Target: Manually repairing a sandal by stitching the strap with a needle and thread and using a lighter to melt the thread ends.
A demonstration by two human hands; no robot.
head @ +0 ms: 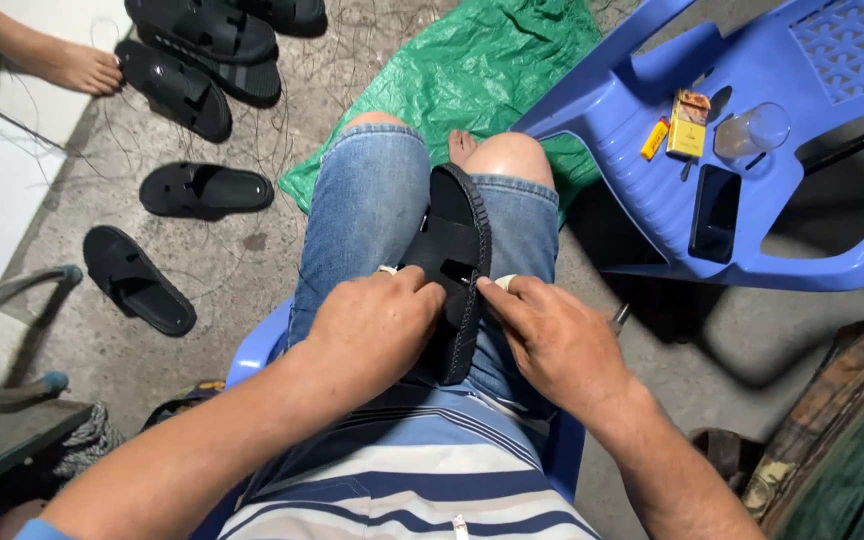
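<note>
Gripping black sandal (pixel 452 250): left hand (pixel 377 325), right hand (pixel 552 340).

Both bare forearms come in from the bottom of the frame and angle toward each other over the lap. The left hand (pixel 377 325) is curled knuckles-up, fingers tucked under and pinched tight at the tips. The right hand (pixel 552 335) sits flatter, wrist bent a bit, thumb and forefinger pressed together and pointing at the left one. Fingertips nearly meet.
</note>
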